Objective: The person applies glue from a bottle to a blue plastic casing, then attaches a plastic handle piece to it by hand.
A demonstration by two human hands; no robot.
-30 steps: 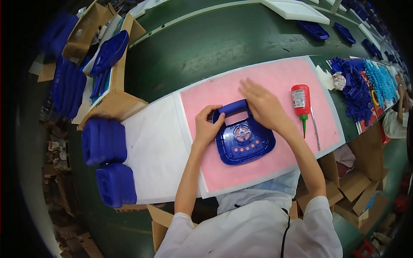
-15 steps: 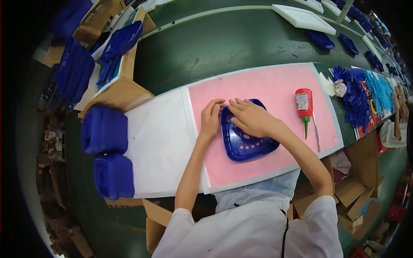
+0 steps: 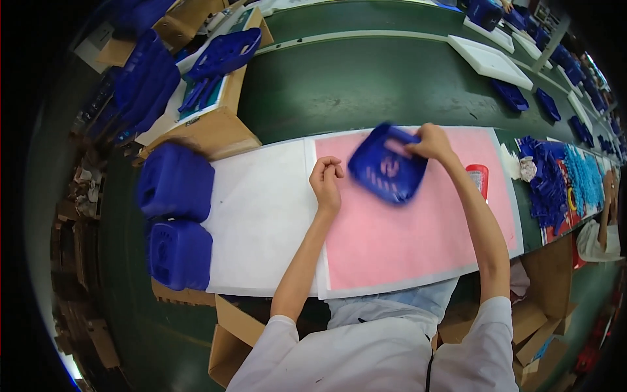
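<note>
Room to pass lies over the white sheet and, between the forearms, the pink sheet's near half. 2 blue stacks bar the bench's left edge, a cardboard box its far-left corner; the blue panel, right hand and red bottle obstruct farther right.

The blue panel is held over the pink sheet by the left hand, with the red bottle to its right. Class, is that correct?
Not quite: the right hand, not the left hand, holds the blue panel, as the head view shows. It is over the pink sheet, with the red bottle to its right.
</note>
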